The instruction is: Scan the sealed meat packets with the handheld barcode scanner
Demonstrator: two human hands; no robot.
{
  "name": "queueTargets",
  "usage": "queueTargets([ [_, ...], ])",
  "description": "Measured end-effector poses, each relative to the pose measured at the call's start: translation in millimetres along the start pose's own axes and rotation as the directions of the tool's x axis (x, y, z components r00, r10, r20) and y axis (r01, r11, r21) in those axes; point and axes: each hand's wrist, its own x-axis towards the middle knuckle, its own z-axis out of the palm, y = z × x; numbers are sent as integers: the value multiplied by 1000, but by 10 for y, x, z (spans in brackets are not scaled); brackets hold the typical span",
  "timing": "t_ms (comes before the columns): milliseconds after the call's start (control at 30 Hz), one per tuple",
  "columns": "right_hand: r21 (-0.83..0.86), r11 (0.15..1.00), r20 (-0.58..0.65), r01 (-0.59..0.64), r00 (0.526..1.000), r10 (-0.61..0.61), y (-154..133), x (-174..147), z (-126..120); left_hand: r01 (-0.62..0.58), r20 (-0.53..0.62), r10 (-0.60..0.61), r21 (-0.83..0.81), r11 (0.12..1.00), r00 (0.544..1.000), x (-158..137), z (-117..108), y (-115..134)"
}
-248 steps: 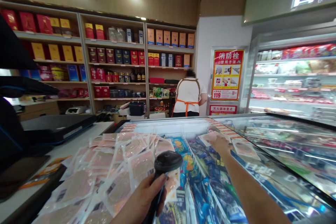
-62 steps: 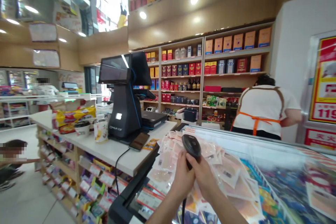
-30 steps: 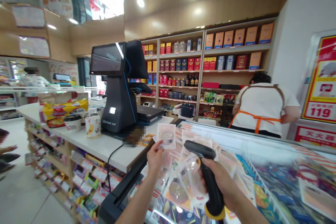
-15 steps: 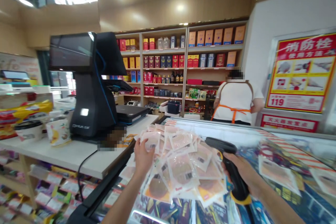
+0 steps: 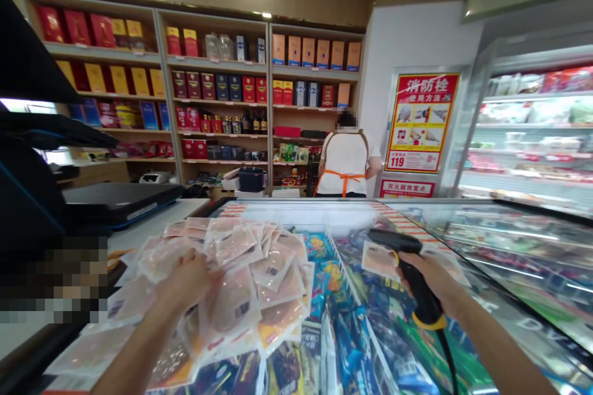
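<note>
My left hand (image 5: pixel 189 278) rests over a spread pile of clear flat food packets (image 5: pixel 273 265), thumb and fingers apart and slightly blurred, touching the packets beneath. Each packet holds a round, pale slice-like item, and several bear barcode labels. My right hand (image 5: pixel 424 278) is wrapped round the grip of a black barcode scanner (image 5: pixel 419 293) with yellow trim. Its head points left and its cord hangs down. Behind the scanner, a separate packet (image 5: pixel 380 259) lies on the glass top of the freezer (image 5: pixel 352 213).
Colourful wrapped goods (image 5: pixel 333 278) show through the freezer glass. A black checkout terminal (image 5: pixel 28 185) stands on the white counter at left. Ahead, a person (image 5: pixel 345 160) in an orange-tied apron faces boxed shelves (image 5: pixel 222 62). A refrigerated display (image 5: pixel 532 123) stands at right.
The view has turned right, so the terminal and packet pile sit further left. My left hand has shifted over the pile. The scanner stays in my right hand, now farther from the pile.
</note>
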Motion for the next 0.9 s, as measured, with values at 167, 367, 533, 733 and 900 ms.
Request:
queueTargets([
  [167, 1, 1000, -82, -6, 997, 6, 55, -8, -354, -42, 137, 25, 121, 992, 990, -39, -316, 389],
  [367, 78, 996, -118, -40, 992, 49, 125, -48, -698, -374, 131, 390, -133, 918, 911, -370, -3, 1734],
  [533, 103, 995, -173, -15, 984, 33, 171, -102, -891, -576, 223, 675, -378, 725, 703, -791, 673, 2648],
  [733, 142, 990, -154, -5, 988, 28, 278, -88, -987, -594, 261, 754, -486, 642, 602, -918, 1073, 2975],
  [900, 106, 994, -131, -32, 990, 45, 208, -107, -839, -596, 250, 727, -437, 674, 639, -916, 887, 2806],
])
